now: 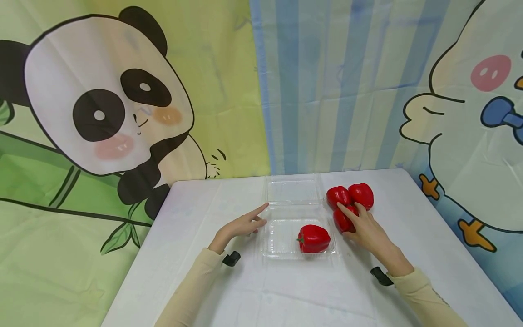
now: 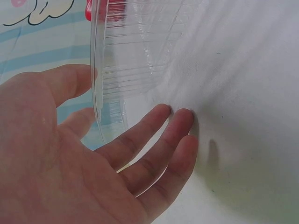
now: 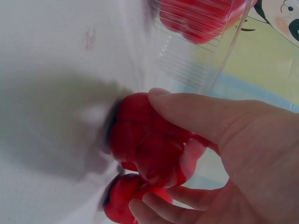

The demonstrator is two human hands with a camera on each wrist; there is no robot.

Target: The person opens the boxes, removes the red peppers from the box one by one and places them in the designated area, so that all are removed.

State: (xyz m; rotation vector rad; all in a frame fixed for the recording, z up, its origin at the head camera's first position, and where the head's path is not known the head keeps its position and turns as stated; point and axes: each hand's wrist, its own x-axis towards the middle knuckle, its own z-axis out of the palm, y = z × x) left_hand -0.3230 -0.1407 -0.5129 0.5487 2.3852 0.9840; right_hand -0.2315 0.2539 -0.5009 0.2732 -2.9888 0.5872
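Note:
A clear plastic clamshell box (image 1: 279, 236) lies opened out on the white table, its lid (image 1: 292, 190) folded away to the back. Inside the base, towards the right, lies one red bell pepper (image 1: 313, 239) with its green stem pointing left. My left hand (image 1: 241, 225) is at the box's left side, its thumb right at the rim and the other fingers loosely extended. To the right of the box, my right hand (image 1: 369, 234) grips a red bell pepper (image 3: 154, 140) between thumb and fingers. Two more red bell peppers, one left (image 1: 338, 196) and one right (image 1: 362, 195), lie just behind it.
The white table (image 1: 310, 295) carries the box and the peppers. Behind it hangs a cloth backdrop (image 1: 220, 91) printed with a panda and a white bird. Black straps (image 1: 231, 259) sit at both wrists.

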